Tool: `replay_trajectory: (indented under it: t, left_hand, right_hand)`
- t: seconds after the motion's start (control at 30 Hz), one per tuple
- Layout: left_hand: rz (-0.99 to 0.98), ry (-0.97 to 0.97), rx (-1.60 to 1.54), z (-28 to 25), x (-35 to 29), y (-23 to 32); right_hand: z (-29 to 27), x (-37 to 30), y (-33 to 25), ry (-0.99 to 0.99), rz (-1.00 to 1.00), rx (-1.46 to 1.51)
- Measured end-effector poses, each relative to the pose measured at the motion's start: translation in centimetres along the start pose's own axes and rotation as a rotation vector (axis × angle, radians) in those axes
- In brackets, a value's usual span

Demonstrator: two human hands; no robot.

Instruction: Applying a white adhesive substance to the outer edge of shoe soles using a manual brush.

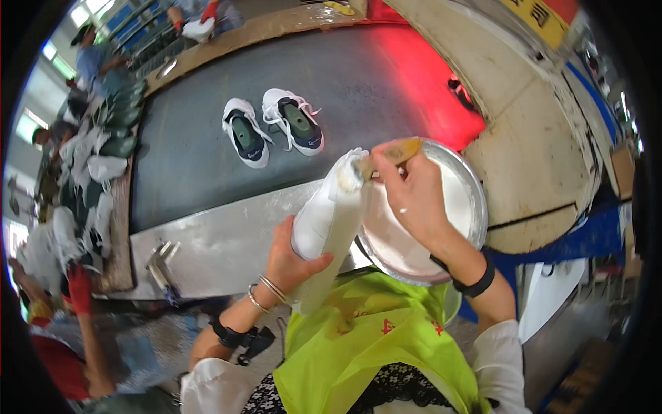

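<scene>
Head view: L hand (284, 261) is gripping long white shoe upper (329, 215), slanting just L of round silver metal bowl (480, 207), R hand (418, 192) holding wood-handled brush (400, 151) at upper's far end.

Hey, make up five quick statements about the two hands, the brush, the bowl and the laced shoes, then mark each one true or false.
1. The right hand holds a brush. True.
2. The left hand is empty. False: it grips a white shoe upper.
3. The brush's bristles are at the shoe upper's far end. True.
4. The metal bowl holds dark green liquid. False: the liquid is whitish.
5. Two white laced shoes lie on their sides. False: they stand upright on the dark belt.
</scene>
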State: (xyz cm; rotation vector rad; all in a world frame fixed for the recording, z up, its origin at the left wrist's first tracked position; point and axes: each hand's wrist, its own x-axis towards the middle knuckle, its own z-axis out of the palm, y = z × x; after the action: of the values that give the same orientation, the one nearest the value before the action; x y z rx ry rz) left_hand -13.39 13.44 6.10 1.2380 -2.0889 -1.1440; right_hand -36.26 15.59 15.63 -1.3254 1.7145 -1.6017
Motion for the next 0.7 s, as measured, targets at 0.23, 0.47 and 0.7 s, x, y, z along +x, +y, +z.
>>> replay_trajectory:
  t: [0.23, 0.47, 0.7]
  left_hand:
    - [0.013, -0.001, 0.133, -1.5, -0.5, 0.4]
    - [-0.049, -0.061, 0.109, -2.6, -0.6, 0.6]
    - [-0.078, -0.047, 0.067, -3.1, -1.5, -0.2]
  right_hand:
    - [-0.1, -0.7, -0.5, -0.263, 0.109, 0.014]
    - [0.1, 2.1, 0.7, -0.046, -0.083, -0.279]
    - [1.4, -3.8, -1.4, -0.21, -0.182, -0.125]
